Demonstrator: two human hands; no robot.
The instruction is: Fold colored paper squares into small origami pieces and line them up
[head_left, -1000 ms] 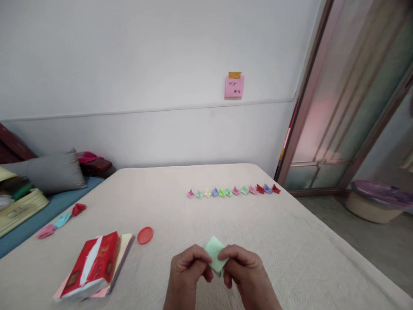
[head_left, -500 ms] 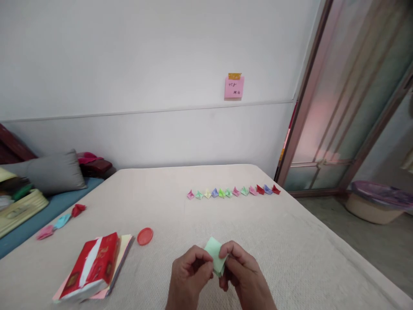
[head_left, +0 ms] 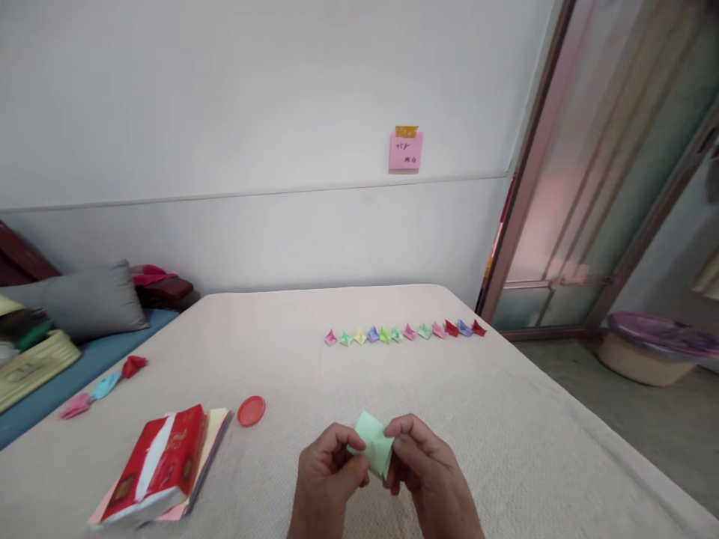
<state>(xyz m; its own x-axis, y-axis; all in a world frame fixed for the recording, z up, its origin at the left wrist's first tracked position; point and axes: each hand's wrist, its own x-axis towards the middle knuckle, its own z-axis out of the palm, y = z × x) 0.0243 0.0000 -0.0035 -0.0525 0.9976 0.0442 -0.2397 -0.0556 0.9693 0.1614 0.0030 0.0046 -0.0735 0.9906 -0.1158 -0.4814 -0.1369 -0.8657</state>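
Observation:
Between my hands, just above the bed-like covered surface (head_left: 292, 479), is a piece of folded pale green paper (head_left: 375, 447). My left hand (head_left: 331, 471) pinches its left side between thumb and index finger. Thumb and fingers of my right hand (head_left: 424, 468) grip the right edge, with the lower fingers curled behind. Part of the paper is covered by the fingertips. Farther back, a row of small folded paper pieces (head_left: 384, 335) in pink, green, yellow, blue and red runs toward the right edge.
To the left, a red tissue pack (head_left: 185, 449) lies on sheets of coloured paper (head_left: 216, 430). Beside it is a round red lid (head_left: 251, 411). Three paper pieces (head_left: 105, 385) lie near the left edge. A pink note (head_left: 405, 153) is taped to the wall.
The green paper's left flap has been pulled outward, so the paper spreads wider and shows a crease. Both hands stay in nearly the same place.

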